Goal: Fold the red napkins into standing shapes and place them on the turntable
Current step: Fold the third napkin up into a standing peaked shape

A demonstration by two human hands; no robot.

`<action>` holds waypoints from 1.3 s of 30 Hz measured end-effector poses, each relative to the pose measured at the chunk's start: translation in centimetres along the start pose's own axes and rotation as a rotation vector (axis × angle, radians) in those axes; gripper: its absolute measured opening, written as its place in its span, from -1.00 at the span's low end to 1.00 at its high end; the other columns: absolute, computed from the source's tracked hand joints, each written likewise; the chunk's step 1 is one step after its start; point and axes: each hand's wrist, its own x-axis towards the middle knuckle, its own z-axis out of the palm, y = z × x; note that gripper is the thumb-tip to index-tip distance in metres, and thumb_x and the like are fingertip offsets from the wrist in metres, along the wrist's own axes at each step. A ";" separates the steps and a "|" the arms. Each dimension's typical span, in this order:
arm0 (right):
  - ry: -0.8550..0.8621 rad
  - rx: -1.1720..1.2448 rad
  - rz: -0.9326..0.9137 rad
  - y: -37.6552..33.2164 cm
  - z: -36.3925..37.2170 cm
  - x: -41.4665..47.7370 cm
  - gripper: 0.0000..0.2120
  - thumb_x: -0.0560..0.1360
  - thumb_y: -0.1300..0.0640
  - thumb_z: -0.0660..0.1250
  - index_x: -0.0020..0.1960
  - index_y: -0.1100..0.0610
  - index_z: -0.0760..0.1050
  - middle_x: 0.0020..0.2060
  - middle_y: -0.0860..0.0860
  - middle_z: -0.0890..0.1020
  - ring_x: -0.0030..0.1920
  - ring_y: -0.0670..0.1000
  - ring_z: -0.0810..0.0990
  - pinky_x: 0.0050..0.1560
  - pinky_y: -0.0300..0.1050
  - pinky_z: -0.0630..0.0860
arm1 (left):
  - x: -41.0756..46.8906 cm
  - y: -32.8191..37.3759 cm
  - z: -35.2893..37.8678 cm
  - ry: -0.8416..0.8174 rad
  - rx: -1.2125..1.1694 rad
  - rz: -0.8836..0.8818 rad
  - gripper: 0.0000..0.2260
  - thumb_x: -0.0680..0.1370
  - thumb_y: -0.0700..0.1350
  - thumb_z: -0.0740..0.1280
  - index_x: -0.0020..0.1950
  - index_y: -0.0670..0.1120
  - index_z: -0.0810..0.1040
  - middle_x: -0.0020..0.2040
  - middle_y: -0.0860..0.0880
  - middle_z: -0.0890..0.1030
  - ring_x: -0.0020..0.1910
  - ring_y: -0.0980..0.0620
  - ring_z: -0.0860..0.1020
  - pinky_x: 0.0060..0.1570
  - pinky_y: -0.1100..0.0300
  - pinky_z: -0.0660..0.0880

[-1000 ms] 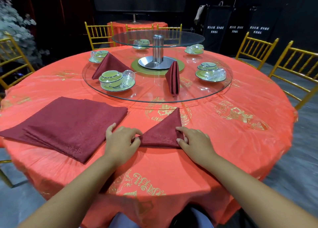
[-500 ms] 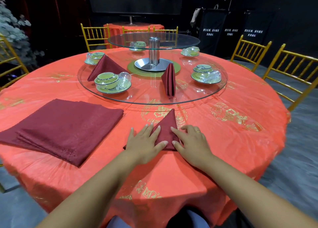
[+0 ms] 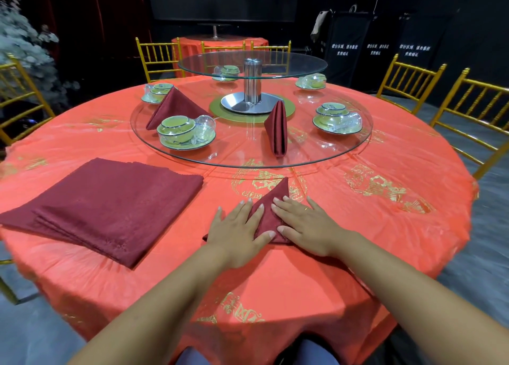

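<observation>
A dark red napkin [image 3: 276, 199] folded into a narrow triangle lies flat on the orange tablecloth, its tip pointing at the glass turntable [image 3: 248, 158]. My left hand [image 3: 237, 231] presses flat on its left half with straight fingers. My right hand [image 3: 305, 225] presses flat on its right half, a ring on one finger. Two folded napkins stand on the turntable: a tent shape [image 3: 176, 107] at the left and a narrow upright one [image 3: 276, 129] near the front. A stack of flat red napkins [image 3: 104, 205] lies to my left.
Several green bowl-and-saucer sets with glass cups [image 3: 186, 133] sit around the turntable, with a smaller raised glass tier on a steel post [image 3: 252, 82] at its centre. Gold chairs [image 3: 476, 116] ring the round table. The table's near edge is just below my forearms.
Both hands moved inward from the triangle's outer corners and flattened onto it, folding its sides toward the middle. The napkin is now narrower.
</observation>
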 end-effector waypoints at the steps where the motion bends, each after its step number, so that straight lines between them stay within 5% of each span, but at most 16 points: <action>1: -0.007 0.005 0.019 0.1 0.0 0.3 -0.46 0.63 -0.14 -0.06 0.55 -0.02 -0.06 0.54 -0.13 -0.07 0.52 -0.13 -0.17 0.47 0.06 -0.30 | 0.0 0.0 0.0 -0.001 0.001 0.001 -0.35 0.53 0.37 -0.17 0.56 0.12 -0.17 0.58 0.02 -0.17 0.54 0.09 -0.20 0.46 -0.16 -0.23; 23: 0.042 0.094 0.241 -0.8 0.8 2.1 -0.35 0.59 -0.21 -0.07 0.56 0.08 -0.14 0.54 -0.07 -0.16 0.53 -0.06 -0.22 0.47 0.11 -0.28 | -0.2 0.0 0.4 0.041 0.002 0.005 -0.33 0.52 0.36 -0.17 0.56 0.10 -0.15 0.58 0.01 -0.14 0.54 0.09 -0.18 0.45 -0.16 -0.21; 28: 0.087 0.102 0.255 -0.9 1.5 1.8 -0.35 0.58 -0.22 -0.11 0.56 0.05 -0.16 0.54 -0.09 -0.17 0.52 -0.07 -0.24 0.46 0.13 -0.34 | 0.0 0.0 -0.5 -0.088 -0.040 -0.007 -0.34 0.54 0.36 -0.13 0.55 0.12 -0.18 0.58 0.03 -0.20 0.54 0.10 -0.22 0.46 -0.16 -0.25; 31: 0.086 0.080 0.256 -0.9 1.7 1.9 -0.35 0.57 -0.25 -0.15 0.55 0.04 -0.16 0.54 -0.10 -0.18 0.52 -0.05 -0.25 0.43 0.15 -0.38 | 0.9 -0.5 -2.3 -0.172 -0.077 0.029 -0.42 0.58 0.30 -0.13 0.56 0.13 -0.04 0.59 0.04 -0.08 0.55 0.08 -0.13 0.43 -0.24 -0.26; 34: 0.075 0.079 0.259 -0.8 1.7 2.0 -0.35 0.57 -0.26 -0.16 0.55 0.03 -0.17 0.54 -0.10 -0.18 0.52 -0.04 -0.26 0.43 0.16 -0.38 | 2.8 -1.2 -4.1 -0.042 -0.159 0.061 -0.56 0.63 0.19 -0.10 0.50 0.19 0.21 0.57 0.03 0.07 0.55 0.09 -0.04 0.43 -0.19 -0.26; 39: 0.075 0.067 0.264 -1.0 1.6 1.9 -0.34 0.57 -0.26 -0.15 0.56 0.03 -0.16 0.54 -0.09 -0.18 0.53 -0.02 -0.23 0.42 0.17 -0.39 | 6.4 -0.8 -3.7 0.050 -0.222 0.168 -0.61 0.67 0.05 0.02 0.51 0.18 0.18 0.58 -0.05 0.03 0.56 0.00 -0.06 0.47 -0.12 -0.12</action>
